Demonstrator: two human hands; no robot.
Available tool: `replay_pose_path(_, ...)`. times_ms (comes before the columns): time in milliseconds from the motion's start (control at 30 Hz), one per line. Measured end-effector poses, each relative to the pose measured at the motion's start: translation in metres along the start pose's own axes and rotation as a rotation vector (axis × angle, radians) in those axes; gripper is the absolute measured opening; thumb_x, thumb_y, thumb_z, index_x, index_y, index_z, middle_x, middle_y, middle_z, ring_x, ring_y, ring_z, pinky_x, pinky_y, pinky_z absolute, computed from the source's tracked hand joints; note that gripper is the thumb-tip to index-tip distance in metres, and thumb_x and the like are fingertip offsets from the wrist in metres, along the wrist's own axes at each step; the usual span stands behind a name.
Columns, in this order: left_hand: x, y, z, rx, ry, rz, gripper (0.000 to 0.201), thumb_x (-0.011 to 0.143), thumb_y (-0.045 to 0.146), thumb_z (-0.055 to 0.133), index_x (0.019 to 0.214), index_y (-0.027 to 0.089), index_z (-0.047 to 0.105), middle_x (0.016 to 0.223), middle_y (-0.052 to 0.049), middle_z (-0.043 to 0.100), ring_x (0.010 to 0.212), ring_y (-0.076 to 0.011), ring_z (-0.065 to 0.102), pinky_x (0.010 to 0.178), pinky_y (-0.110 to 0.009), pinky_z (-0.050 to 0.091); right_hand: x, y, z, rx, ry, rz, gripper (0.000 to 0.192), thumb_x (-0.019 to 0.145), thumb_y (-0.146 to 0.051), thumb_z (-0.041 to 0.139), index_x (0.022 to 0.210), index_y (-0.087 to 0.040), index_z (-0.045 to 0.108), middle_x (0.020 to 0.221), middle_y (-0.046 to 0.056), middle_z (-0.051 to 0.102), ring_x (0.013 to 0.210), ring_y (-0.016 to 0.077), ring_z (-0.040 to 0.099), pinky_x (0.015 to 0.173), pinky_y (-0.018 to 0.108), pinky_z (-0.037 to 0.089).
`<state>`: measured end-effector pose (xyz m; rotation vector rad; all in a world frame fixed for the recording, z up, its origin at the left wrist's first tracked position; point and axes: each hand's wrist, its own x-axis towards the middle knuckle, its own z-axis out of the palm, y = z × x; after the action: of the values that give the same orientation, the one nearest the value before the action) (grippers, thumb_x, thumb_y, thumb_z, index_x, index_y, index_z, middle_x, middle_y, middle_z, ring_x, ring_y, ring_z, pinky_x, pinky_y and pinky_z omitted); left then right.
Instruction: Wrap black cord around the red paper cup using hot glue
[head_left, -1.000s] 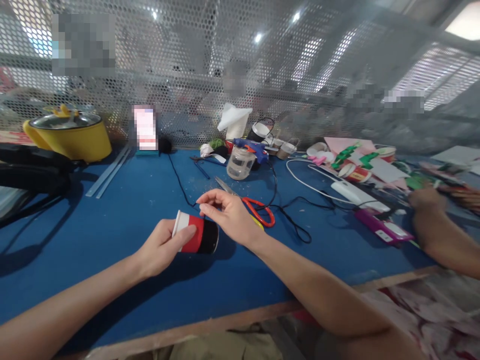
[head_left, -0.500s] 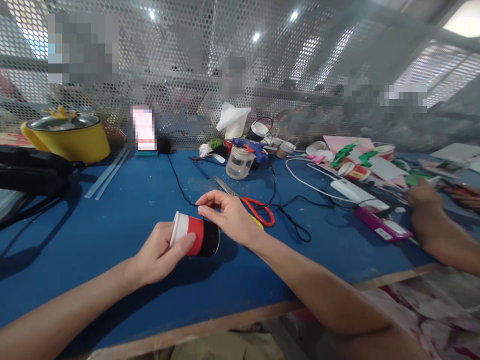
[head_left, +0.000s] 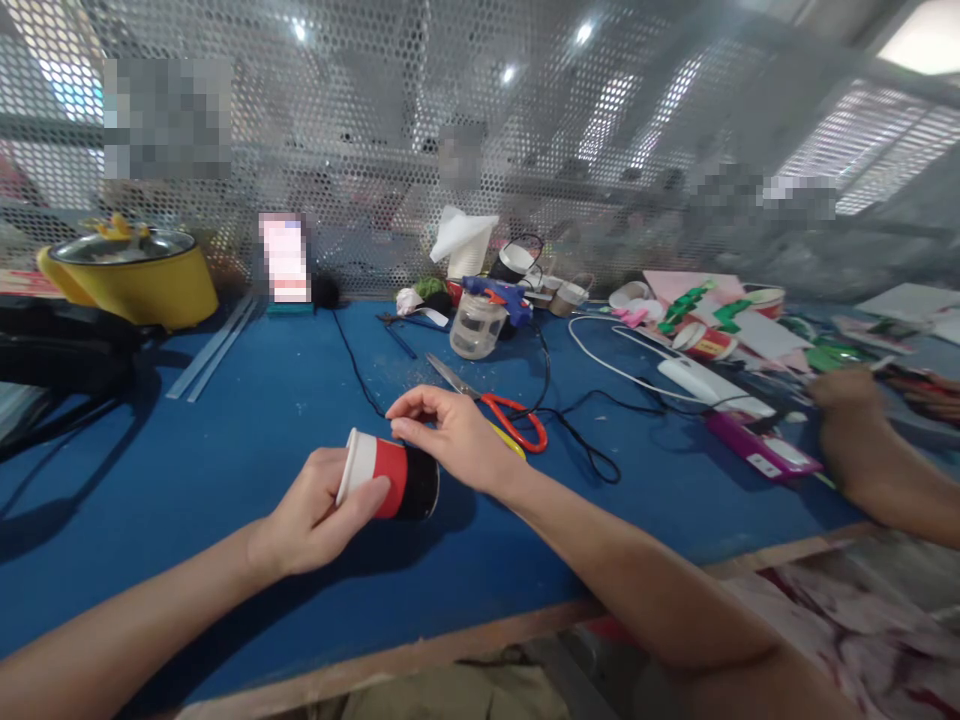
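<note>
the left hand [head_left: 319,515] is curled around a red, white and black paper cup [head_left: 390,477], holding it on its side just above the blue worktop [head_left: 225,440]. the right hand [head_left: 450,435] pinches at the cup's upper side, fingertips nearly together; what they hold is too small to tell. red-handled scissors [head_left: 499,405] lie unused just behind, so the handwork on the cup looks midway.

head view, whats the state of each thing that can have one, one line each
paper cup: on its side, gripped by left hand
right hand: fingertips pinched at the cup's upper side
scissors: lying flat on the blue table, blades shut
glue gun: propped, cord attached
yellow pot: lid on
jar: upright
</note>
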<state>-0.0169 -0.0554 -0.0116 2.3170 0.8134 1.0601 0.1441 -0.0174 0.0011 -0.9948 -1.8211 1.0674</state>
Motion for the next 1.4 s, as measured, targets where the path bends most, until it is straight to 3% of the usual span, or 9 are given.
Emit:
replay_pose_path(533,0.0,-0.002,0.0,-0.013,0.013,0.052,0.028,0.075,0.01,0.04,0.049,0.016,0.033,0.045,0.006,0.031,0.042,-0.0052,0.028,0.042,-0.02,0.024,0.001,0.0,0.001,-0.007,-0.047,0.042,0.006,0.069,-0.012,0.053,0.074,-0.014,0.056,0.064,-0.001,0.056,0.06,0.0081,0.052,0.06,0.022,0.041)
replay_pose_path(867,-0.001,-0.001,0.0,-0.061,0.017,-0.037,0.028,0.074,0.013,0.041,0.047,0.016,0.036,0.044,0.005,0.033,0.042,-0.0057,0.029,0.042,-0.021,0.025,0.001,0.0,0.002,0.102,-0.073,0.146,0.008,0.067,-0.012,0.054,0.075,-0.014,0.056,0.064,-0.003,0.055,0.059,0.007,0.052,0.059,0.021,0.041)
replay_pose_path(933,-0.002,-0.001,0.001,-0.111,0.025,-0.116,0.029,0.073,0.016,0.043,0.044,0.016,0.038,0.044,0.005,0.034,0.042,-0.0058,0.029,0.042,-0.021,0.025,0.002,0.002,0.003,0.088,-0.073,0.15,0.007,0.068,-0.012,0.054,0.075,-0.014,0.056,0.064,-0.003,0.055,0.059,0.0073,0.052,0.059,0.021,0.041)
replay_pose_path(1033,0.0,-0.002,0.002,-0.306,0.107,-0.388,0.028,0.071,0.026,0.048,0.045,0.015,0.043,0.043,0.004,0.038,0.041,-0.0059,0.031,0.04,-0.02,0.026,0.005,0.008,0.002,0.059,-0.055,0.188,0.011,0.074,-0.012,0.046,0.079,-0.014,0.056,0.064,-0.001,0.055,0.059,0.0076,0.052,0.058,0.021,0.041)
replay_pose_path(1167,0.012,-0.004,0.002,-0.647,0.423,-0.792,0.021,0.063,0.033,0.053,0.053,0.014,0.051,0.043,0.004,0.045,0.038,-0.0066,0.038,0.038,-0.019,0.029,0.01,0.016,0.0,0.121,0.002,0.248,0.024,0.083,-0.026,0.033,0.088,-0.013,0.052,0.073,0.004,0.057,0.064,0.0101,0.055,0.057,0.023,0.044)
replay_pose_path(1267,0.02,-0.006,0.001,-0.736,0.576,-0.9,0.018,0.06,0.029,0.055,0.052,0.013,0.051,0.042,0.004,0.046,0.037,-0.0069,0.041,0.037,-0.018,0.031,0.008,0.016,-0.002,0.155,-0.079,0.169,0.033,0.083,-0.038,0.033,0.095,-0.013,0.049,0.087,0.008,0.057,0.077,0.0133,0.056,0.064,0.027,0.046)
replay_pose_path(1400,0.022,-0.009,-0.001,-0.766,0.618,-0.942,0.02,0.06,0.028,0.056,0.049,0.014,0.047,0.039,0.006,0.042,0.035,-0.0053,0.038,0.035,-0.017,0.029,0.001,0.012,-0.002,-0.012,-0.193,0.022,0.048,0.069,-0.038,0.057,0.109,-0.017,0.042,0.101,0.009,0.053,0.085,0.0163,0.053,0.074,0.033,0.045)
